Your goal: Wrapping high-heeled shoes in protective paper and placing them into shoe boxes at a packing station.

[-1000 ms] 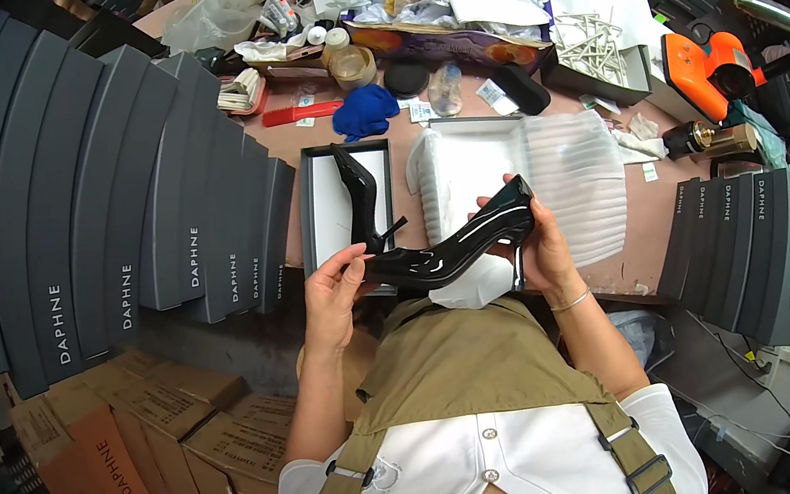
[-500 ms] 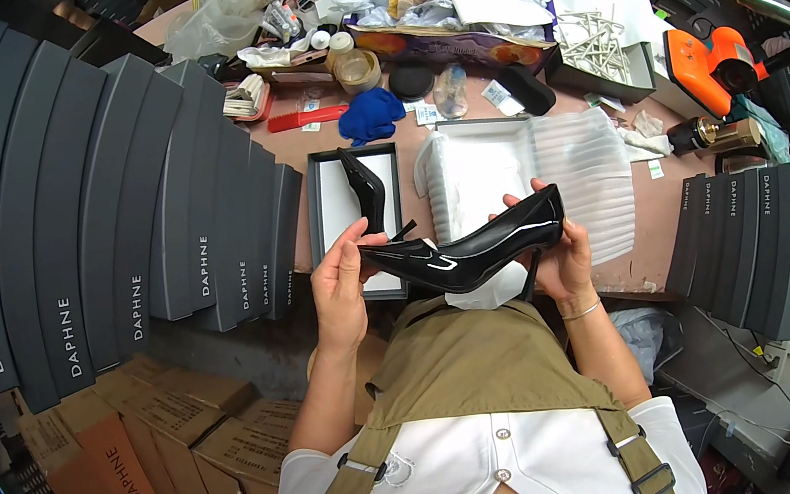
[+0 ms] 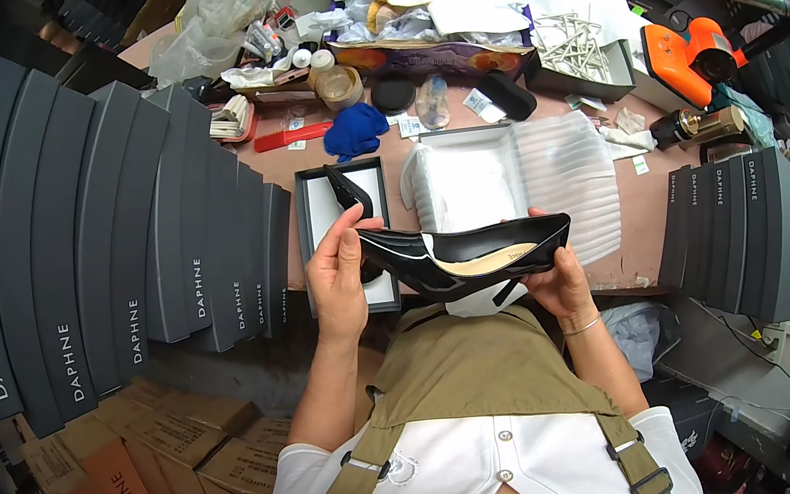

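A glossy black high-heeled shoe (image 3: 458,263) is held sideways in front of me, its beige insole showing. My left hand (image 3: 338,275) pinches the toe end between thumb and fingers. At the heel end, my right hand (image 3: 561,279) is closed around the back of the shoe, and the thin heel slants down beside its fingers. Beyond my left hand, a second black high-heeled shoe (image 3: 349,193) lies in a dark shoe box (image 3: 308,229) with a white inside. White wrapping paper (image 3: 484,302) shows beneath the held shoe.
An open box with white paper (image 3: 468,176) and foam wrap (image 3: 568,182) lies ahead. Grey shoe boxes stand in rows at left (image 3: 60,233) and right (image 3: 731,230). A blue cloth (image 3: 356,131), a red comb (image 3: 294,136) and an orange device (image 3: 682,60) sit farther back.
The shoe has been turned between my hands, so its opening and beige insole now face up toward me. The view has shifted slightly; both hands keep their hold.
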The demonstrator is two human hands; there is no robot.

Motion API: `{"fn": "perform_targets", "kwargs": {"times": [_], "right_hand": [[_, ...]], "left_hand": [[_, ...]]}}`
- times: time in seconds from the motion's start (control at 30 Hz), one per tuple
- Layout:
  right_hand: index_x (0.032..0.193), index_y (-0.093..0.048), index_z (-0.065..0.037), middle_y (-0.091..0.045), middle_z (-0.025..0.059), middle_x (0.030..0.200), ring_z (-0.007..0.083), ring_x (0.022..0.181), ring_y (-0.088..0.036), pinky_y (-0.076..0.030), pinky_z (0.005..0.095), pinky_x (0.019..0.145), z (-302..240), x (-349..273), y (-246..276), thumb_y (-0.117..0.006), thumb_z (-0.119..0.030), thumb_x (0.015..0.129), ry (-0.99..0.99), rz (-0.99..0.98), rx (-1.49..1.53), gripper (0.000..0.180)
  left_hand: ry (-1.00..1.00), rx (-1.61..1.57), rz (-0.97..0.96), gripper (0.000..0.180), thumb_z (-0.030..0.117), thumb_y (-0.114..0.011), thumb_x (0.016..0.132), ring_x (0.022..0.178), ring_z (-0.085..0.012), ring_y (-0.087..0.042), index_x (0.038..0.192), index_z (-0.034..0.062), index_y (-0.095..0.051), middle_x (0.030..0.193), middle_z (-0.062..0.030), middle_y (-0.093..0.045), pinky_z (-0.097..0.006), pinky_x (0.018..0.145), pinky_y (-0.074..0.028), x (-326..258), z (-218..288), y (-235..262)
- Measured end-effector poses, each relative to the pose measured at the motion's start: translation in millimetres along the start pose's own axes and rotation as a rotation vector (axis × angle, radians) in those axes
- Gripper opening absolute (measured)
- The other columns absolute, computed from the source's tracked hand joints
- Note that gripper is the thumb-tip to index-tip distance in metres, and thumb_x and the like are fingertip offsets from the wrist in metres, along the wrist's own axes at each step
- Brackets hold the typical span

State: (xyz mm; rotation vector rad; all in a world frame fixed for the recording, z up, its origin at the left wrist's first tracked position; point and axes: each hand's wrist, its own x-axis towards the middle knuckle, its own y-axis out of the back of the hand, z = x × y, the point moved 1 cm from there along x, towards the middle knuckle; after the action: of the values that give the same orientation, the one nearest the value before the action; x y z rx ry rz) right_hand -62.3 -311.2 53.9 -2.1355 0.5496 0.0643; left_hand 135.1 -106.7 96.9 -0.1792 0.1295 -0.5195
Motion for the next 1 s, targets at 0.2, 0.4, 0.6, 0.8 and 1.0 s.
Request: {"fn": "perform_targets", "kwargs": {"times": [0.2,0.4,0.6,0.8,1.0], "right_hand": [[0.135,-0.039,-0.012,-0.038,0.0186,0.145,0.0313,0.131,-0.04,-0.034,0.046,0.108,9.1,-8.0,-9.4,-0.076,-0.009,0.071,0.092,-0.07,0.034,0.074],[0.139,-0.036,-0.001,-0.044,0.0167,0.139,0.0244,0.129,-0.043,-0.032,0.0344,0.108,0.5,-21.0,-33.7,-0.078,-0.002,0.067,0.117,-0.108,-1.002,0.083],[0.139,-0.035,-0.001,-0.048,0.0181,0.134,0.0269,0.125,-0.049,-0.039,0.0345,0.104,23.7,-21.2,-41.8,-0.081,-0.004,0.068,0.35,-0.133,-1.155,0.085],[0.144,-0.024,0.0,-0.038,0.0199,0.141,0.029,0.133,-0.038,-0.032,0.037,0.11,27.0,-11.4,-39.6,-0.084,-0.018,0.07,0.24,-0.194,-1.168,0.097],[0.15,-0.014,-0.006,-0.02,0.0161,0.153,0.0253,0.141,-0.024,-0.02,0.0357,0.114,32.7,-11.0,-37.3,-0.083,-0.017,0.07,-0.079,-0.243,-0.921,0.107]], "left_hand": [[0.004,-0.272,0.034,0.037,0.027,-0.048,0.099,0.1,-0.0224,-0.063,0.117,-0.0044,-0.056,0.106,-0.0164,-0.065,-0.033,0.089,-0.05,11.4,-6.8,-8.1],[-0.004,-0.453,-0.021,0.04,0.028,-0.041,0.101,0.115,-0.0264,-0.055,0.128,-0.0021,-0.049,0.12,-0.0169,-0.058,-0.04,0.101,-0.044,26.6,-3.0,-1.5],[0.044,-0.464,-0.018,0.046,0.03,-0.037,0.102,0.114,-0.0246,-0.054,0.143,0.0093,-0.032,0.127,-0.0171,-0.052,-0.04,0.1,-0.043,27.3,1.1,-12.0],[-0.147,-0.218,0.027,0.045,0.024,-0.045,0.1,0.101,-0.0174,-0.061,0.14,0.0068,-0.034,0.117,-0.016,-0.059,-0.033,0.09,-0.049,15.5,3.7,-14.0],[-0.349,0.226,-0.001,0.049,0.021,-0.062,0.092,0.096,-0.0128,-0.059,0.133,-0.001,-0.045,0.111,-0.0135,-0.062,-0.026,0.087,-0.047,3.0,38.8,-30.5]]}}
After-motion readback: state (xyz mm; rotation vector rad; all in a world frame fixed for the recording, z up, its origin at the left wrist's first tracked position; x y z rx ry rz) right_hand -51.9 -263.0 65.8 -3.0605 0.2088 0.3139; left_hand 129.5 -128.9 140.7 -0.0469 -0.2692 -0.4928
